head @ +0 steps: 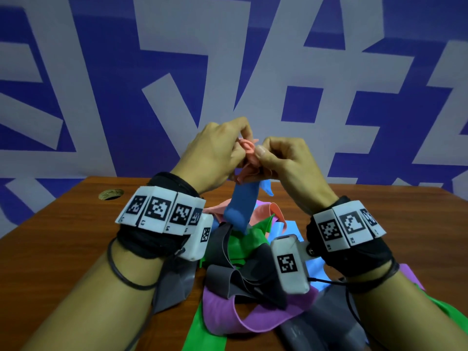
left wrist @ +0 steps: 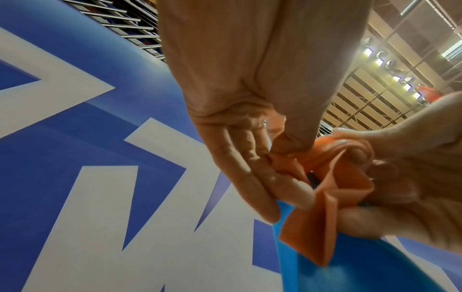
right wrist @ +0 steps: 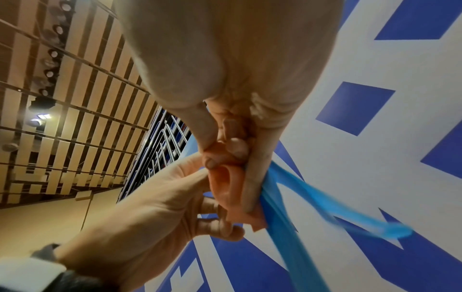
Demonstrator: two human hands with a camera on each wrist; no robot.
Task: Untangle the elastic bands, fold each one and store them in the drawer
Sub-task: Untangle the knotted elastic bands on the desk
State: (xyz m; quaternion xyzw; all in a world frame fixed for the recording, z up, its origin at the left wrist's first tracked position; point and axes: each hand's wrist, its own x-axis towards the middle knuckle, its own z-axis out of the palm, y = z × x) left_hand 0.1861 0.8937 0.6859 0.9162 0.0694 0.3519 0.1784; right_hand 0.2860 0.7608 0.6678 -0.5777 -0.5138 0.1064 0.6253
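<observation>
Blue-white wall, wooden table | left hand and right hand pinch orange band (knotted with blue band) above near band pile

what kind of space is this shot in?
Probably a recording booth inside a large hall. A blue-and-white patterned backdrop stands behind the wooden table, and the wrist views show a high slatted ceiling with rows of stage lights.
</observation>
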